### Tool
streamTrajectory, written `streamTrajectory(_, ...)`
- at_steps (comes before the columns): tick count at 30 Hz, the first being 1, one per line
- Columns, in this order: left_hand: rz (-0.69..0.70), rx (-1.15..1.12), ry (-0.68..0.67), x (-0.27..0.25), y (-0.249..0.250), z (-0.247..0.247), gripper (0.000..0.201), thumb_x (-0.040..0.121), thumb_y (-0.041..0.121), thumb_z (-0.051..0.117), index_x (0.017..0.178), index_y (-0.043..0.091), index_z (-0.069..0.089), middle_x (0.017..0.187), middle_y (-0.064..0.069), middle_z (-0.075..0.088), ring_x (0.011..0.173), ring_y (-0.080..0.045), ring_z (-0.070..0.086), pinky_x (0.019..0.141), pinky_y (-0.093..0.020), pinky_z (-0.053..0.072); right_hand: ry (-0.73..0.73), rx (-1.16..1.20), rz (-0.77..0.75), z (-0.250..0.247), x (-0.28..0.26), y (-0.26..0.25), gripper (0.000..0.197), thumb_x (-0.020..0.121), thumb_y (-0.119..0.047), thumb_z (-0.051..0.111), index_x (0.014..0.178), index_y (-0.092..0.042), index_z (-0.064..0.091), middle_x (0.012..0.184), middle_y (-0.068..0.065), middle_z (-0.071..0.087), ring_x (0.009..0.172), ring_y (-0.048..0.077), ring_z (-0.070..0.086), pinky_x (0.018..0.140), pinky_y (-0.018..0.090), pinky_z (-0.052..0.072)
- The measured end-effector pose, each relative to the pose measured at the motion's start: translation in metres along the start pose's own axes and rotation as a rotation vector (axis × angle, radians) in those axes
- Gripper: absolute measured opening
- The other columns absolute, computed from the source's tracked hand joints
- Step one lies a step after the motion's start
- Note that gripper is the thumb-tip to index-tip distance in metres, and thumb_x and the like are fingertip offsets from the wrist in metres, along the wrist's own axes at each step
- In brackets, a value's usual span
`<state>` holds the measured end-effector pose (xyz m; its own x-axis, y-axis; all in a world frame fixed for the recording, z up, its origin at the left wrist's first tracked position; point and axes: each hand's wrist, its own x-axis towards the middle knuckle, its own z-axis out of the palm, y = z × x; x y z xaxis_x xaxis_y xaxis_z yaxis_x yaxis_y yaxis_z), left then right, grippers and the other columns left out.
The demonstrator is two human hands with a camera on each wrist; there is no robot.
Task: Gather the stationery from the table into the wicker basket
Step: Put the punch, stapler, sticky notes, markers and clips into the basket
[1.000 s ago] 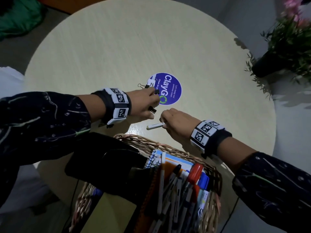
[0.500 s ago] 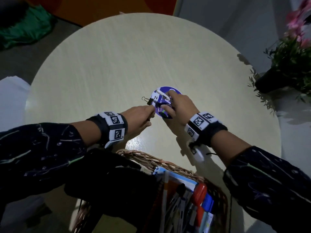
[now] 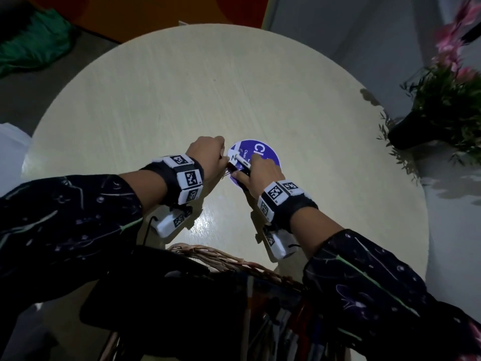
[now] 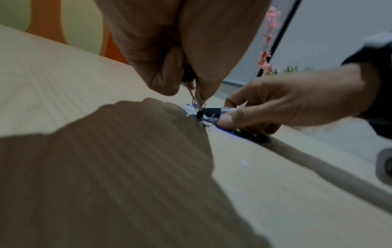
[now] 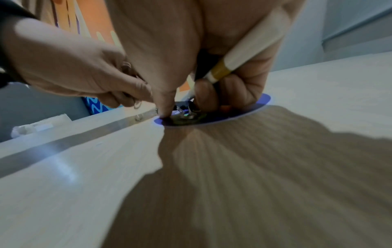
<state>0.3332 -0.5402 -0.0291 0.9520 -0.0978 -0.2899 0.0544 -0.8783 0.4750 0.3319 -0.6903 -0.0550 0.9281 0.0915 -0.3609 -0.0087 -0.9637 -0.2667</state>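
Observation:
My two hands meet at a round purple sticker [image 3: 265,152] stuck on the pale round table [image 3: 182,87]. My left hand [image 3: 221,158] holds a black binder clip [image 4: 188,75] in its curled fingers, and the clip's wire loops [image 4: 193,99] hang down. A white pen [image 5: 244,50] with a yellow band lies gripped across my right hand [image 3: 242,173], whose thumb and finger reach down to small binder clips [image 5: 184,115] lying on the sticker. The wicker basket [image 3: 234,259] stands at the table's near edge with pens and notebooks in it.
A potted plant [image 3: 447,100] with pink flowers stands off the table's right side. A dark object [image 3: 156,295] lies over the basket's left part. Green cloth [image 3: 31,48] lies on the floor at the far left.
My right hand lifted the white pen off the table near the basket and carried it forward onto the sticker. My left hand stayed by the sticker's left edge.

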Motion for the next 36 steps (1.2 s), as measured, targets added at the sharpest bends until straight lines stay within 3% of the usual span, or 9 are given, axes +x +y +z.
streamTrajectory(5,0.161,0.097,-0.180,-0.004,0.002,0.012,0.040,0.098,0.024,0.064,0.133,0.008,0.058,0.126,-0.020,0.067,0.117,-0.036,0.060,0.099,-0.041,0.049,-0.003,0.001,-0.009,-0.005,-0.014,0.015,0.050,0.086,-0.046,0.053,0.119,-0.008,0.045,0.110,0.018,0.060,0.089,0.035,0.054,0.067,0.033,0.035)
streamTrajectory(13,0.192,0.183,-0.116,-0.015,0.005,0.024,0.018,0.099,0.008,0.048,0.116,0.003,0.055,0.117,-0.023,0.065,0.103,-0.042,0.062,0.090,-0.047,0.053,0.073,0.112,0.045,-0.044,-0.060,0.043,0.043,0.085,-0.050,0.056,0.099,-0.009,0.052,0.085,0.013,0.059,0.079,0.035,0.057,0.062,0.032,0.035)
streamTrajectory(19,0.196,0.266,0.044,-0.038,0.003,0.019,0.026,0.105,0.017,0.044,0.116,-0.004,0.054,0.117,-0.033,0.052,0.087,-0.051,0.063,0.072,-0.049,0.049,0.067,0.079,-0.129,-0.103,-0.163,0.039,0.039,0.091,-0.046,0.049,0.088,-0.007,0.054,0.073,0.010,0.064,0.067,0.027,0.056,0.062,0.036,0.041)
streamTrajectory(22,0.179,0.251,-0.057,-0.042,-0.005,-0.013,0.022,0.099,0.011,0.052,0.115,-0.004,0.055,0.116,-0.036,0.061,0.099,-0.051,0.063,0.078,-0.045,0.048,-0.077,0.426,-0.014,-0.100,-0.211,0.030,0.027,0.091,-0.037,0.049,0.077,-0.014,0.053,0.060,-0.002,0.055,0.050,0.008,0.047,0.052,0.026,0.035)
streamTrajectory(25,0.211,0.117,-0.066,-0.055,-0.001,-0.062,0.023,0.100,0.003,0.050,0.122,0.003,0.056,0.104,-0.026,0.073,0.084,-0.038,0.068,0.086,-0.039,0.052,-0.242,0.951,0.274,-0.070,-0.252,0.030,0.022,0.089,-0.026,0.047,0.072,-0.014,0.053,0.056,0.001,0.044,0.049,0.015,0.038,0.049,0.026,0.029)
streamTrajectory(28,0.276,-0.038,-0.011,-0.099,0.022,-0.107,0.025,0.101,0.007,0.048,0.116,0.017,0.065,0.088,-0.012,0.067,0.047,0.000,0.060,0.054,-0.012,0.053,-0.398,1.550,0.480,-0.038,-0.286,0.033,0.021,0.084,-0.017,0.036,0.068,-0.013,0.049,0.054,0.005,0.038,0.051,0.018,0.029,0.048,0.026,0.021)
streamTrajectory(30,0.262,-0.259,-0.120,-0.144,0.038,-0.116,0.026,0.100,0.006,0.051,0.092,0.022,0.070,0.080,-0.011,0.063,0.041,0.007,0.054,0.036,0.001,0.041,-0.379,1.690,0.538,-0.023,-0.306,0.035,0.012,0.078,-0.013,0.036,0.074,-0.012,0.046,0.059,0.008,0.046,0.055,0.021,0.040,0.048,0.025,0.031)
streamTrajectory(32,0.207,-0.439,-0.376,-0.195,0.048,-0.099,0.032,0.098,0.008,0.059,0.074,0.026,0.068,0.074,-0.003,0.064,0.049,0.004,0.052,0.040,-0.003,0.042,-0.313,1.763,0.567,-0.010,-0.325,0.034,0.009,0.080,-0.011,0.038,0.080,-0.010,0.047,0.072,0.014,0.053,0.063,0.027,0.055,0.053,0.028,0.039)
streamTrajectory(36,-0.093,-0.727,-0.780,-0.274,0.057,-0.026,0.024,0.100,0.007,0.058,0.079,0.017,0.064,0.073,-0.009,0.061,0.064,-0.017,0.051,0.048,-0.014,0.049,-0.126,1.651,0.601,-0.001,-0.349,0.028,0.018,0.087,-0.016,0.045,0.098,-0.006,0.055,0.100,0.019,0.055,0.089,0.032,0.058,0.071,0.034,0.052)
